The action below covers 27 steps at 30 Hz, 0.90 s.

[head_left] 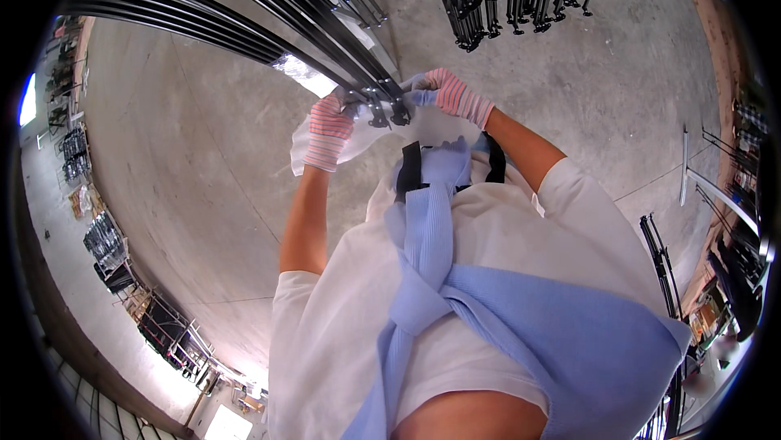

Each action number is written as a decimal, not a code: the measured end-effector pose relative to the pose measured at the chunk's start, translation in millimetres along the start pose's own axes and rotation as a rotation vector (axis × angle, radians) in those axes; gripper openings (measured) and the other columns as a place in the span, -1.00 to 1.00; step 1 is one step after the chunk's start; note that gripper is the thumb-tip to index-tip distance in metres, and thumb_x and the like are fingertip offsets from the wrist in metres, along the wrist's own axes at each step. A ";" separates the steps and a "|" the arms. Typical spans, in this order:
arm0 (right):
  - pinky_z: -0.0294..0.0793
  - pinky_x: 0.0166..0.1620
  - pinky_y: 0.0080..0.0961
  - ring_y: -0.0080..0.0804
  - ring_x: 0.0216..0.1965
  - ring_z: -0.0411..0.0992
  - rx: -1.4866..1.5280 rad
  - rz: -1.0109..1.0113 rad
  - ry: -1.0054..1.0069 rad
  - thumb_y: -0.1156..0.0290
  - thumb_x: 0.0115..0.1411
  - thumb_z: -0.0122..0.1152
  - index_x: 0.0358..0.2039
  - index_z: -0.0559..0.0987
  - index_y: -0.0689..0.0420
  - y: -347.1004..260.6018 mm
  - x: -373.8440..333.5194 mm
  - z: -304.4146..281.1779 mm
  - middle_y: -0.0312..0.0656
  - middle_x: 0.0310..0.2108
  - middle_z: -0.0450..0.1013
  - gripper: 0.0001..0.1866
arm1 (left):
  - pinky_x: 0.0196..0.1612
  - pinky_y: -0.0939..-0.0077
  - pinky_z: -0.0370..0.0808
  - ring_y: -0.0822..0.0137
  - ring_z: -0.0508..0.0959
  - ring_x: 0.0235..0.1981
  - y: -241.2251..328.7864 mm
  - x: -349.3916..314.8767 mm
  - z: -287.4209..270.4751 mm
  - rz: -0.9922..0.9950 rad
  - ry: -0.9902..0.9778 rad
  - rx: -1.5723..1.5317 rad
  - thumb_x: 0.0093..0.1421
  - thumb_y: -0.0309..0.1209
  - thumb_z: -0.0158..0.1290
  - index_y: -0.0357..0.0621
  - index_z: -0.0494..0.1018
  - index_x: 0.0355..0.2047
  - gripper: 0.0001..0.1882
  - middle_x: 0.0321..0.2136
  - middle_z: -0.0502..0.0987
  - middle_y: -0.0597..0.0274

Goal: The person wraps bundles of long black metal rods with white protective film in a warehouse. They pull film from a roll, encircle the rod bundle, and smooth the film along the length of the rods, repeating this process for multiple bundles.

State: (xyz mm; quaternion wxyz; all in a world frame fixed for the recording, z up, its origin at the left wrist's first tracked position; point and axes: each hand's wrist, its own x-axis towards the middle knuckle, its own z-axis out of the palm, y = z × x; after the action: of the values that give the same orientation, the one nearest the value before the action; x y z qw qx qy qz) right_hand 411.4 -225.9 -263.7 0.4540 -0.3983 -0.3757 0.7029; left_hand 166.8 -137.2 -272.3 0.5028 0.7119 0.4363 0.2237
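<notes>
A bundle of long black metal rods (272, 4) slants in from the upper left, with small dark fittings (399, 110) at its near ends. Thin translucent plastic sheeting (443, 124) hangs under and around those ends. My left hand (329, 124), in a pink-and-grey striped glove, is closed on the sheeting left of the rod ends. On their right side, my right hand (455, 96), gloved alike, pinches the sheeting too. The fingertips of both hands are partly hidden. Shiny clear wrap (305, 75) circles some of the rods just beyond my left hand.
More black rods with fittings (464, 13) stand in rows at the far right. Grey concrete floor (569, 82) spreads around me. Stacked goods (106, 240) line the left side; metal rails (724, 196) and black rods (663, 257) are on the right.
</notes>
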 end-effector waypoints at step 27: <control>0.23 -0.50 -0.65 -0.68 -0.59 0.18 -0.500 0.024 -0.154 0.47 -0.10 0.17 -0.52 0.47 0.22 -80.2 31.2 3.7 -0.38 -0.66 0.36 -0.88 | -0.45 0.71 0.24 0.61 0.26 -0.51 134.8 21.0 -5.1 -0.045 0.171 -0.386 0.08 -0.43 -0.12 -0.29 0.32 -0.20 -0.73 -0.49 0.38 0.45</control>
State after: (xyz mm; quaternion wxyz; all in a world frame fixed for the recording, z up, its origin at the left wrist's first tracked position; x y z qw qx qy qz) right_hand 426.8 -172.8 -197.7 0.3030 -0.4477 -0.5667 0.6218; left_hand 227.2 -132.0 -149.9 0.5960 0.5708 0.4420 0.3516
